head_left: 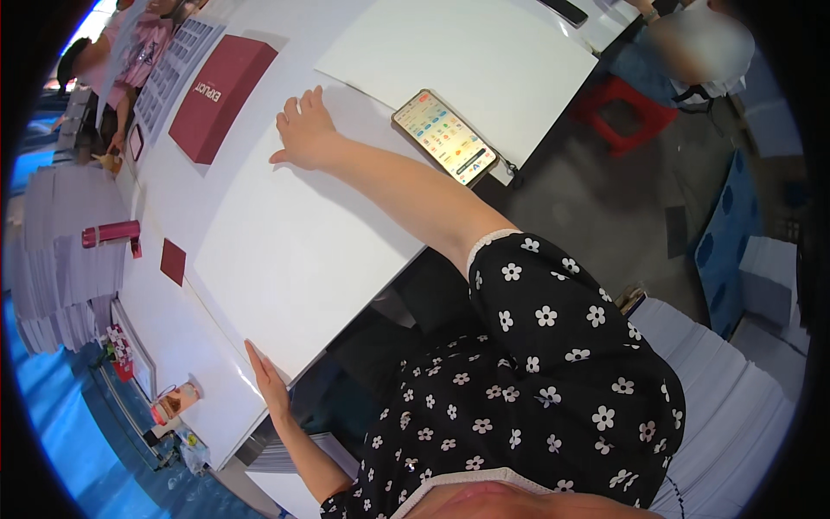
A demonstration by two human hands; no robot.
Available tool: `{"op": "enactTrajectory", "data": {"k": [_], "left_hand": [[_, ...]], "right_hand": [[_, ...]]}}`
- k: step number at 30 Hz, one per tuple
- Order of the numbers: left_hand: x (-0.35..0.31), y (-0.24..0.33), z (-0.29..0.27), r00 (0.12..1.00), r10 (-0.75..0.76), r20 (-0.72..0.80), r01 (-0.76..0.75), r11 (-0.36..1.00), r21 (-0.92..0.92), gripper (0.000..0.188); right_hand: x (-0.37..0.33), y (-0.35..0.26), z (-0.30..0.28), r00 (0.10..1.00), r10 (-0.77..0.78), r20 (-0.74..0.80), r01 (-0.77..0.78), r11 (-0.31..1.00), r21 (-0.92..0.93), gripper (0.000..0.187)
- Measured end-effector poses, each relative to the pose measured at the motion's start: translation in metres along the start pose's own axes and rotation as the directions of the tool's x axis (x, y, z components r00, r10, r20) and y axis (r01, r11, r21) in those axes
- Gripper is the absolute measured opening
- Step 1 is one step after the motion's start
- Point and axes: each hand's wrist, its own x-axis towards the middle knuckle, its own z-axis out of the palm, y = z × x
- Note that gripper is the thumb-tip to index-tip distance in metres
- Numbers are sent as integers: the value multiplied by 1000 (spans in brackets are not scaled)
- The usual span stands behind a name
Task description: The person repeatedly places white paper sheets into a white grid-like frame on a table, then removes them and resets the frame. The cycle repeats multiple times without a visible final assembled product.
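Across mid-frame, the right hand (304,131) and left hand (270,382) pressed the white sheet (294,242) flat-palmed, fingers together. Uneven pushing could probably have slid it into the phone (445,136).

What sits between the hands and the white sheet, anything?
Nothing visible. The right hand lies flat on the white sheet at its far edge; the left hand presses the near corner. The phone lies on the table beside the sheet, clear of both hands.
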Motion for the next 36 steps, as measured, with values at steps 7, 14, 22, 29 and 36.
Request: {"op": "enactTrajectory", "data": {"k": [7,14,22,29,36], "left_hand": [[0,1,3,999,29,-38,-31,998,-46,52],[-1,-17,12,994,57,-91,-71,986,-151,53],[1,-22,16,990,75,-123,-97,978,-186,53],[1,-16,17,988,59,-142,-91,969,-231,55],[-8,-40,24,978,-50,-205,-42,906,-421,54]], "right_hand": [[2,-85,36,999,-53,0,52,992,113,97],[2,-218,72,908,-419,2,410,890,200,89],[13,-276,80,831,-556,-21,549,812,199,82],[-19,-278,78,769,-636,-71,624,721,300,79],[-153,-241,49,587,-807,-73,778,536,328,77]]}}
